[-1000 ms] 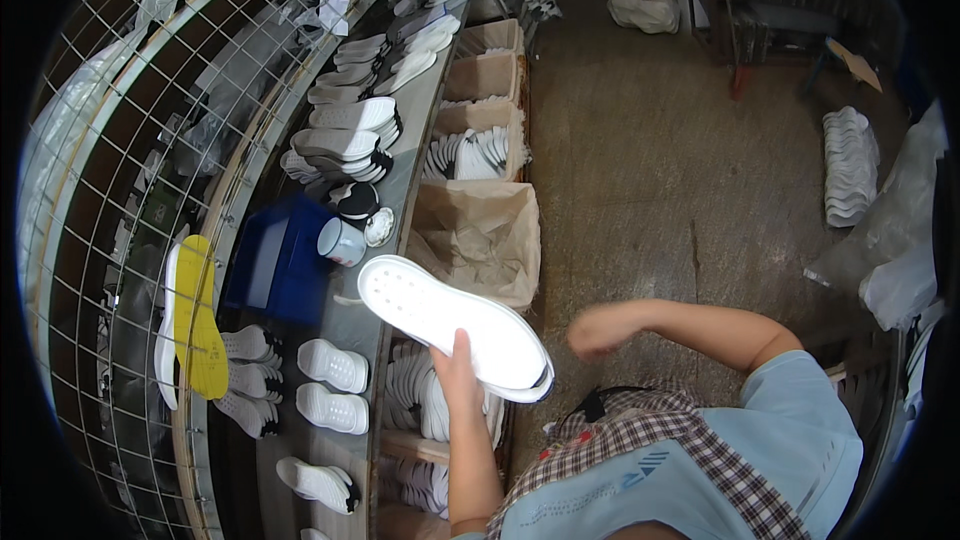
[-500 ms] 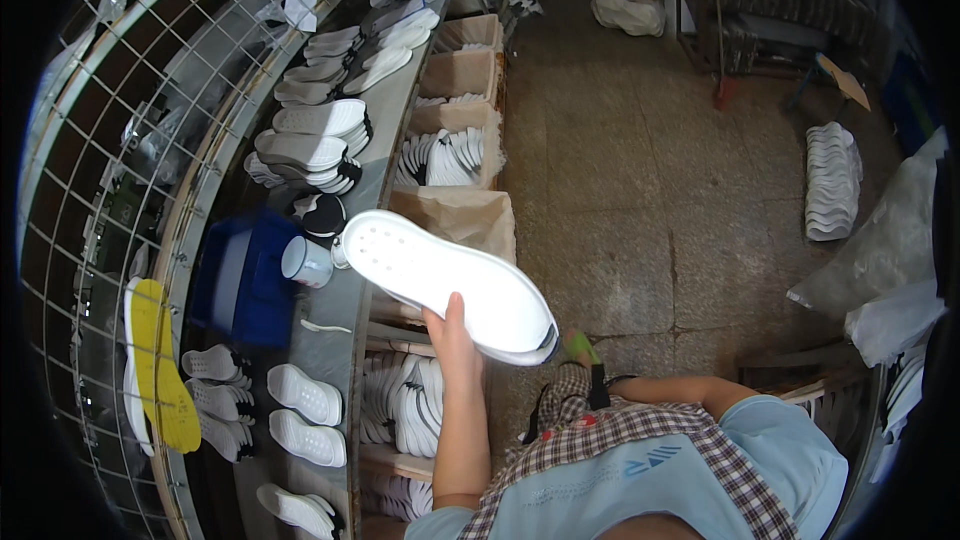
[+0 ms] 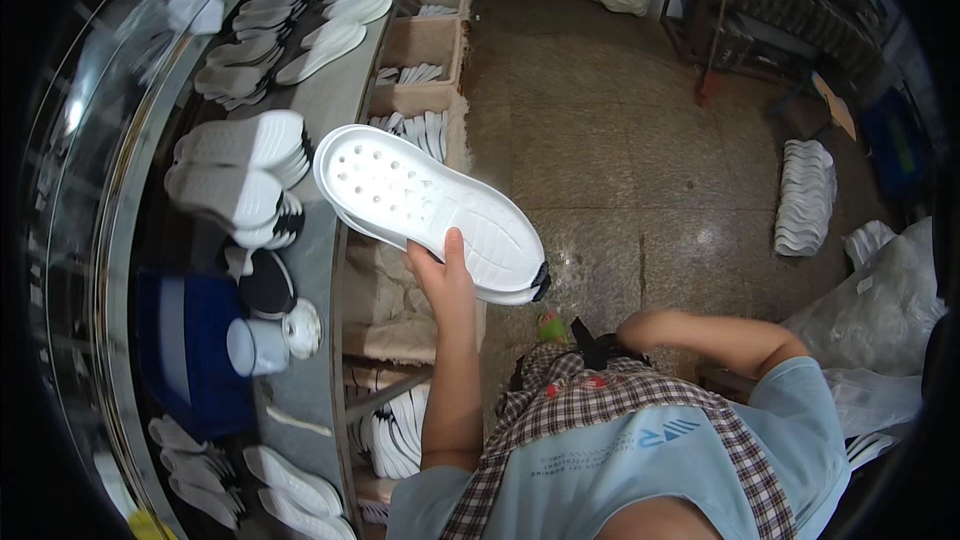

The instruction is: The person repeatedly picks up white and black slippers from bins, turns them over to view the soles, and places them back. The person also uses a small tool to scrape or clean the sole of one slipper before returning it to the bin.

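Note:
My left hand (image 3: pixel 445 280) grips a pair of stacked white shoe soles (image 3: pixel 430 210), the thumb on the inside of the top one. Round dimples cover its far end, and a dark patch marks the near right tip. The soles are held tilted above the bench edge and the floor. By my waist is my right hand (image 3: pixel 645 330), next to a black strap (image 3: pixel 595 345) on the checked apron (image 3: pixel 520 405). Its fingers are blurred and partly hidden, so what they do does not show.
On the left, a grey bench (image 3: pixel 315 360) carries stacks of white soles (image 3: pixel 240 160), a blue bin (image 3: pixel 190 350) and a white cup (image 3: pixel 257 347). Lined boxes (image 3: pixel 420 45) of soles stand beneath its edge. A sole stack (image 3: pixel 805 197) and plastic bags (image 3: pixel 870 310) lie at the right.
The view has shifted leftward and down along the bench. The soles have tilted, so the dimpled inside shows more clearly. My right hand has come into view at my waist.

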A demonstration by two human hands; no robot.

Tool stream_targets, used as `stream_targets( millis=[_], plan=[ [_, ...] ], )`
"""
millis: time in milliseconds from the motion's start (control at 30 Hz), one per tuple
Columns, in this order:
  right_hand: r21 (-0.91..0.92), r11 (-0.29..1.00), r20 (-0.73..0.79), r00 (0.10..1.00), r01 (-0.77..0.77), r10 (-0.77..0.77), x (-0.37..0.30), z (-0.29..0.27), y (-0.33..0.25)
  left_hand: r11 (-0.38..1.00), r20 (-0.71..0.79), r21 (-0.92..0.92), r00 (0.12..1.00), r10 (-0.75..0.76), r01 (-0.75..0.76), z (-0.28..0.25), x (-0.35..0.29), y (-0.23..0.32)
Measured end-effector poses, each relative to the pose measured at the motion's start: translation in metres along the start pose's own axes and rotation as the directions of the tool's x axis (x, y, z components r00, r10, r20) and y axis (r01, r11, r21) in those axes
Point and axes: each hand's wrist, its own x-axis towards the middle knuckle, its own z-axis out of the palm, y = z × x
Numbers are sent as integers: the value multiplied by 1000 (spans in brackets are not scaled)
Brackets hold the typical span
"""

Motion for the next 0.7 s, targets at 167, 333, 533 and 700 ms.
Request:
stream_targets(
  millis=[167, 333, 533, 700],
  plan=[
    [431, 836, -783, 601, 339, 160, -92, -150, 60, 956, 44, 272, 993, 105, -113, 48, 64, -3],
    [546, 425, -826, 549, 722, 128, -99, -256, 67, 976, 98, 158, 986, 138, -152, 114, 119, -16],
    [507, 344, -846, 532, 790, 25, -69, -353, 147, 907, 75, 342, 970, 232, -244, 197, 183, -28],
    [591, 314, -775, 631, 743, -37, -59, -433, 242, 855, 2, 404, 935, 356, -326, 284, 251, -21]
  ],
)
